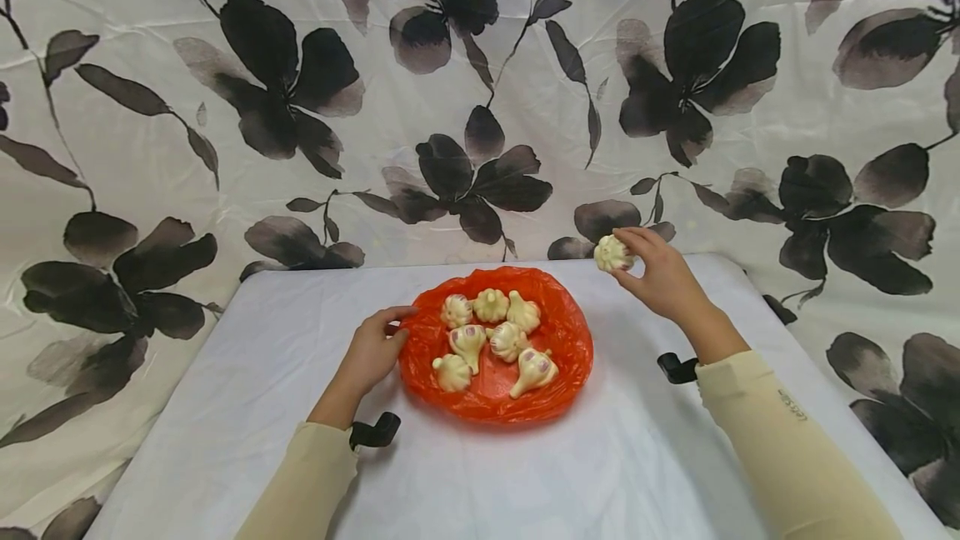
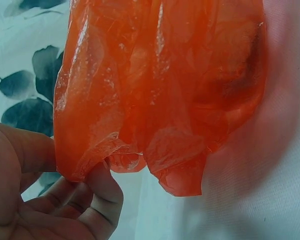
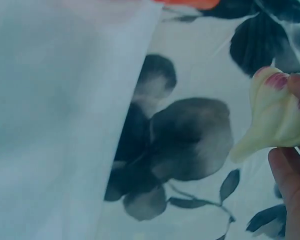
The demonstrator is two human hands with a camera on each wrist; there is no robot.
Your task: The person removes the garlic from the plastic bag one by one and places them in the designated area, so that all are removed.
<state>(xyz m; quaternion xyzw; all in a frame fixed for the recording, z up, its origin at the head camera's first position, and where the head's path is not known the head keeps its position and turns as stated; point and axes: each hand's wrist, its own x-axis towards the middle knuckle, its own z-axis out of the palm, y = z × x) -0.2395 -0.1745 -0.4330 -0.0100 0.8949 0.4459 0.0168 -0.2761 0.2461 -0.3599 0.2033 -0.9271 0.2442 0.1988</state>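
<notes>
A red plastic bag lies spread wide at the middle of the table, its crumpled rim in a rough ring. Several garlic bulbs, cream with purplish marks, lie inside it. At the bag's left side my left hand pinches the rim; the left wrist view shows the thin film between thumb and fingers. My right hand holds one garlic bulb between thumb and fingers, raised to the right of the bag, near the table's far edge. In the right wrist view that bulb shows its pale stem pointing down and left.
A white cloth covers the table. Behind it hangs a pale curtain with dark flowers, which also shows along both sides. A black wrist camera sits on the left wrist and another on the right.
</notes>
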